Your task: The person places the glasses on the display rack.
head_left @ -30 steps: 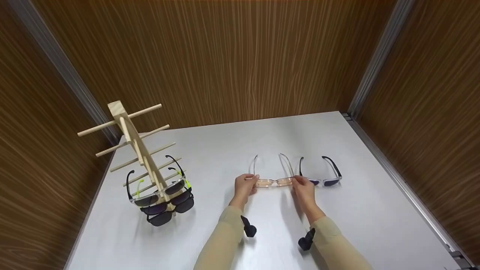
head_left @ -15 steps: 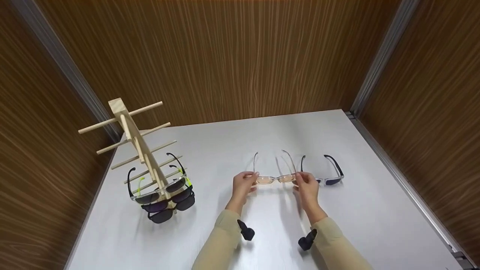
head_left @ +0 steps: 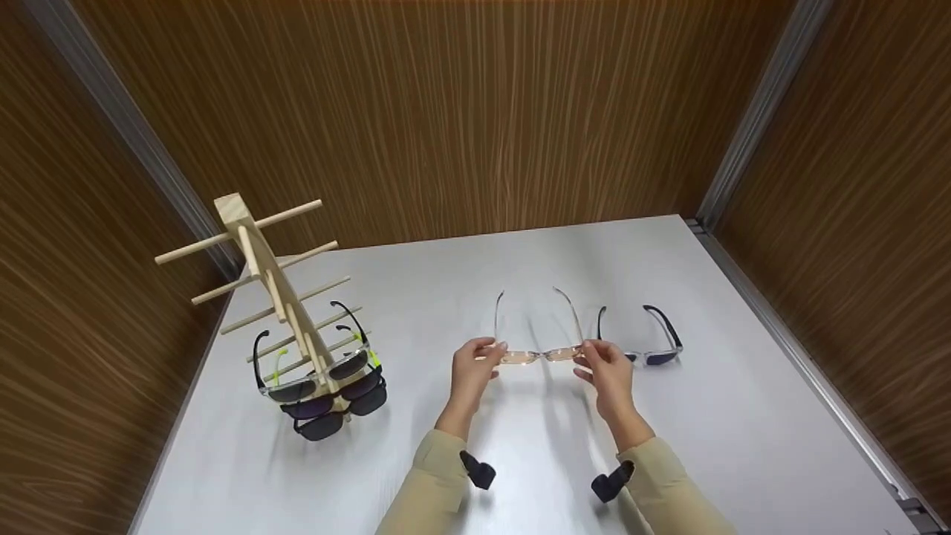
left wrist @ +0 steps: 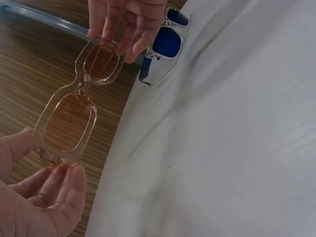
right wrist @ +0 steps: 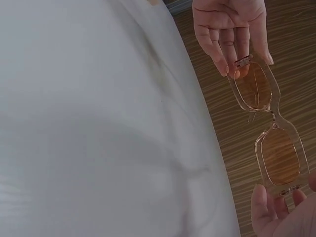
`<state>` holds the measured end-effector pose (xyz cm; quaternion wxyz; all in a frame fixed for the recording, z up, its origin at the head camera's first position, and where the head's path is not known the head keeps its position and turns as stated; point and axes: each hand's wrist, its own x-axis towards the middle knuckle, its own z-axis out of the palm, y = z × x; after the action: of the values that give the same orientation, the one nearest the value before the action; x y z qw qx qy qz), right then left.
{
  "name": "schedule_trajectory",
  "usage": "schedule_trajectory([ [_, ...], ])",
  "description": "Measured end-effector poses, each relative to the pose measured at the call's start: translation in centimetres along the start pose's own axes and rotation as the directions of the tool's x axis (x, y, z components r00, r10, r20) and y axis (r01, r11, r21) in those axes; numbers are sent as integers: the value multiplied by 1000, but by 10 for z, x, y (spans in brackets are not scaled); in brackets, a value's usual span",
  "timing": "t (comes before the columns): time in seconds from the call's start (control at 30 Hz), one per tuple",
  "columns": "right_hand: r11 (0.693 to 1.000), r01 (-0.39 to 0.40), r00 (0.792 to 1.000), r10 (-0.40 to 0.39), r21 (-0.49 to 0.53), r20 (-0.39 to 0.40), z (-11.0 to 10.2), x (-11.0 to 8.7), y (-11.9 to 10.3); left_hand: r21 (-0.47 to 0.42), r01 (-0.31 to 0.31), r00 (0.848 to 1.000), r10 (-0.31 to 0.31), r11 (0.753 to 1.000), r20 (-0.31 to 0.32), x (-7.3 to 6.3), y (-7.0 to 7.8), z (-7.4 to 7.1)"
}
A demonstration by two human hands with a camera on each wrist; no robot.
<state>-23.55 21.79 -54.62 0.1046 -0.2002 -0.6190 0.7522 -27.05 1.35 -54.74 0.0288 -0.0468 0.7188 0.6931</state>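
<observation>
Orange-tinted sunglasses [head_left: 520, 357] with a clear frame hang a little above the white table, temples unfolded and pointing away from me. My left hand [head_left: 468, 375] pinches their left end between thumb and fingers. At the right end, my right hand [head_left: 612, 377] pinches the frame near the hinge. Both orange lenses face the camera in the left wrist view, where the clear frame [left wrist: 90, 126] shows whole between the hands. Just beyond my right hand, dark-lensed sunglasses [head_left: 660, 358] with black temples lie on the table; that hand partly covers them.
To the left stands a wooden display rack [head_left: 291, 312] with crossbars. Its lower bars carry clear-framed sunglasses [head_left: 291, 391] above darker pairs; the upper bars are bare. Wood-grain panels [head_left: 475, 111] enclose the white table [head_left: 416, 297] at the back and sides.
Both hands have raised the orange-tinted sunglasses off the table and moved them slightly left. The dark pair on the right and the rack stay in place.
</observation>
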Motion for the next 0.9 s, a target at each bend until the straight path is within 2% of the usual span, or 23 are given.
schedule_trajectory([
  [0.33,1000,-9,999,8,3,52,-3,-11,-3,38,-46,998,47,998,-44,-13,2,-5],
  [0.6,998,14,996,-18,57,82,-5,-18,-5,45,-84,996,85,995,-13,-22,5,-13],
  [0.77,998,-9,994,3,56,113,-4,-22,-6,37,-111,994,111,993,4,-28,4,-20],
  [0.9,998,-18,989,10,56,148,-4,-27,-6,26,-135,991,135,990,12,-45,24,-27],
])
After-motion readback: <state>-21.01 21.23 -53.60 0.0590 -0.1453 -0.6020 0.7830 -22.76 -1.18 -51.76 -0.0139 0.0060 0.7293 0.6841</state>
